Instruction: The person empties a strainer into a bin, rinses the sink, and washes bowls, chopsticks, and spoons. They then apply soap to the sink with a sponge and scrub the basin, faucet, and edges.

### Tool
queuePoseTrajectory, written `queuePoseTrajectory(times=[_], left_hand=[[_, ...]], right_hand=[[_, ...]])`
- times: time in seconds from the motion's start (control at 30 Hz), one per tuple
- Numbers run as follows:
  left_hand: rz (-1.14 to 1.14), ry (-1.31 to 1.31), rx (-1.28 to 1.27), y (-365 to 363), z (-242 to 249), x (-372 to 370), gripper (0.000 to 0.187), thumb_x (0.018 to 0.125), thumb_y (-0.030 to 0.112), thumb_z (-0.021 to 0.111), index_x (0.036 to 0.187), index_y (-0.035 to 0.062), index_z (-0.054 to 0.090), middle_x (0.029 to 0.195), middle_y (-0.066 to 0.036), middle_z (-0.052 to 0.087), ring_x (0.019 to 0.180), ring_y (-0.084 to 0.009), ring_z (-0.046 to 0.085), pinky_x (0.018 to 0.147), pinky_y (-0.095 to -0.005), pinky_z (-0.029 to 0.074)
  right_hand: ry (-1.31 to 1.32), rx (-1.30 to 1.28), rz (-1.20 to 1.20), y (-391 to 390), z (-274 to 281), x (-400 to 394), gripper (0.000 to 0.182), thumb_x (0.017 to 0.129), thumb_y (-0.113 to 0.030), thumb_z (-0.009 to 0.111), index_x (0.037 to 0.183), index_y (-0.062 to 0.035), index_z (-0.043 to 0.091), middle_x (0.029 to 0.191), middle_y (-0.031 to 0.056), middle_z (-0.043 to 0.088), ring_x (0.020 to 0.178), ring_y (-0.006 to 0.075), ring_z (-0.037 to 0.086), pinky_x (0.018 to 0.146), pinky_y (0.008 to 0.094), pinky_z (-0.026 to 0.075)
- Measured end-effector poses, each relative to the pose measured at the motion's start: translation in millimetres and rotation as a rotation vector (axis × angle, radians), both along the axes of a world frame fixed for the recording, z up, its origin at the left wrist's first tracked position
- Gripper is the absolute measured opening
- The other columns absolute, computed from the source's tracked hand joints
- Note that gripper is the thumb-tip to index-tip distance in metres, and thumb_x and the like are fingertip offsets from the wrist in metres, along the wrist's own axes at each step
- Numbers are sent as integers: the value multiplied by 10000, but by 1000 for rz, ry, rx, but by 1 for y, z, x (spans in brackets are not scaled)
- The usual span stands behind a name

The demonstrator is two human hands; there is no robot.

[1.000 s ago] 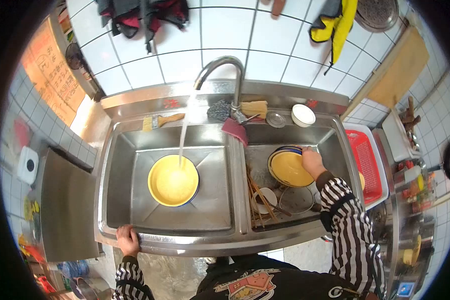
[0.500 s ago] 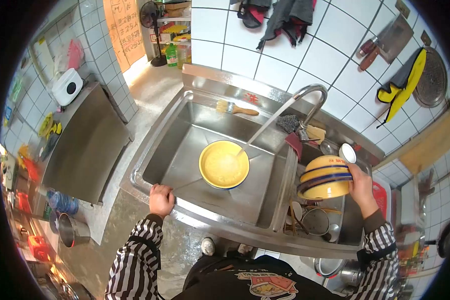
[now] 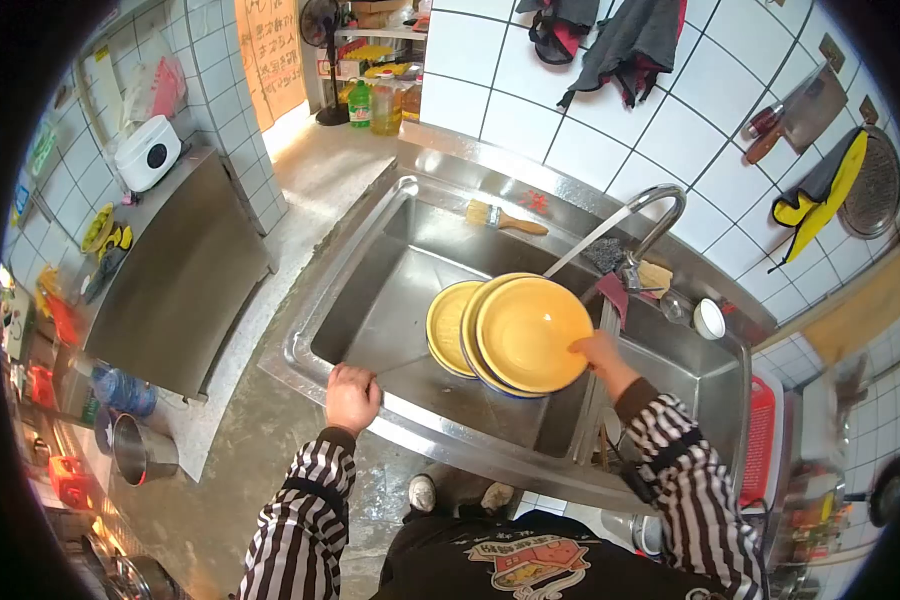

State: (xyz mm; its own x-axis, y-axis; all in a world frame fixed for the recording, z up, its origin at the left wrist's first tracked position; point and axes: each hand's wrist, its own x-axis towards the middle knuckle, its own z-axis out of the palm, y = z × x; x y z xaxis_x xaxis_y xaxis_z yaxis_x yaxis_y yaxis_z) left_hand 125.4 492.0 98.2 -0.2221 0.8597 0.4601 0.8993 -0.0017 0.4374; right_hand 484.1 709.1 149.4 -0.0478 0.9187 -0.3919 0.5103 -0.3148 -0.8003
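My right hand [image 3: 602,358] grips a stack of yellow bowls [image 3: 532,335] by the right side of the rim. The stack is held over the large sink basin [image 3: 365,300], with the bowls' insides facing up toward me. Behind it, another yellow bowl [image 3: 444,328] sits partly hidden on the basin floor. Water runs from the curved tap [image 3: 676,205] toward the bowls; where it lands is covered by the stack. My left hand [image 3: 353,398] is closed over the sink's front edge [image 3: 410,425].
A wooden-handled brush [image 3: 510,221] lies on the back ledge. Near the tap are a dark scouring pad [image 3: 604,253], a yellow sponge [image 3: 654,279] and a small white bowl [image 3: 709,319]. A cleaver [image 3: 812,112] and gloves [image 3: 635,55] hang on the tiled wall.
My right hand has brought the bowl stack left from the smaller basin to the large one and turned it from tilted to facing up. My left hand stays on the edge. The view has shifted.
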Motion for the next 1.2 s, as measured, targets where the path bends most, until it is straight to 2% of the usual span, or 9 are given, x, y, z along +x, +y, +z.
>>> queuePoseTrajectory(times=[0.1, 0.37, 0.47, 0.57, 0.7, 0.9, 0.93, 1.1, 1.2], left_hand=[[-7, 9, -19, 1, 2, 0, 110, 697, 115, 526, 711, 36, 600, 724, -105, 591, 760, -275, 548, 853, -405, 375], [-20, -12, -23, 2, 1, 0, 112, 700, 117, 524, 715, 41, 605, 722, -101, 593, 761, -270, 553, 872, -403, 367], [-27, -14, -19, 1, 2, 0, 110, 697, 110, 527, 725, 41, 608, 730, -98, 596, 766, -266, 555, 874, -403, 367], [-27, 10, -27, 1, -5, -2, 102, 692, 90, 526, 728, 43, 609, 741, -96, 599, 777, -268, 556, 876, -418, 365], [-59, 8, -62, 0, -2, 0, 97, 698, 86, 522, 725, 43, 605, 744, -97, 598, 780, -273, 550, 876, -427, 358], [-61, 35, -67, 2, 0, 0, 107, 715, 89, 512, 733, 31, 601, 735, -114, 588, 760, -291, 539, 870, -437, 356], [-54, 28, -67, 1, -1, 0, 109, 718, 88, 509, 735, 29, 600, 732, -122, 585, 762, -295, 538, 869, -440, 356], [-60, 23, -59, 1, -3, 0, 114, 720, 90, 503, 738, 27, 597, 741, -136, 577, 760, -313, 531, 875, -445, 353], [-46, 36, -77, 0, -2, 1, 114, 728, 96, 500, 744, 30, 591, 749, -137, 568, 770, -315, 526, 890, -448, 344]], right_hand=[[305, -188, -136, -1, -45, -37, 276, 645, 19, 597, 910, 77, 545, 770, 170, 594, 634, 292, 614, 481, 399, 516], [448, -286, -268, -19, -91, -85, 299, 725, -48, 568, 977, 99, 498, 851, 190, 571, 706, 284, 614, 544, 379, 555], [417, -463, -77, -21, -73, -80, 495, 801, -299, 593, 1059, 99, 455, 988, 212, 550, 870, 303, 596, 614, 399, 551], [70, -345, 219, -18, -96, -65, 507, 780, -306, 586, 1113, 46, 437, 977, 171, 563, 800, 260, 593, 576, 372, 538], [226, -321, 390, -45, -69, -68, 621, 773, -312, 572, 1277, -61, 310, 1220, 145, 440, 1050, 270, 482, 690, 442, 501], [17, -84, 584, -53, -81, -61, 679, 734, -278, 607, 1291, -26, 311, 1201, 203, 471, 1091, 296, 474, 844, 385, 436], [70, -79, 656, -57, -27, -50, 711, 708, -279, 631, 1268, 41, 333, 1195, 236, 471, 1115, 309, 458, 908, 346, 385], [-21, 179, 412, -31, -34, 22, 514, 734, -265, 623, 1141, 24, 502, 1070, 181, 569, 957, 273, 557, 831, 340, 431], [254, 302, -15, 19, -16, 88, 391, 782, -218, 589, 1080, 29, 537, 952, 100, 613, 835, 191, 583, 749, 286, 458]])
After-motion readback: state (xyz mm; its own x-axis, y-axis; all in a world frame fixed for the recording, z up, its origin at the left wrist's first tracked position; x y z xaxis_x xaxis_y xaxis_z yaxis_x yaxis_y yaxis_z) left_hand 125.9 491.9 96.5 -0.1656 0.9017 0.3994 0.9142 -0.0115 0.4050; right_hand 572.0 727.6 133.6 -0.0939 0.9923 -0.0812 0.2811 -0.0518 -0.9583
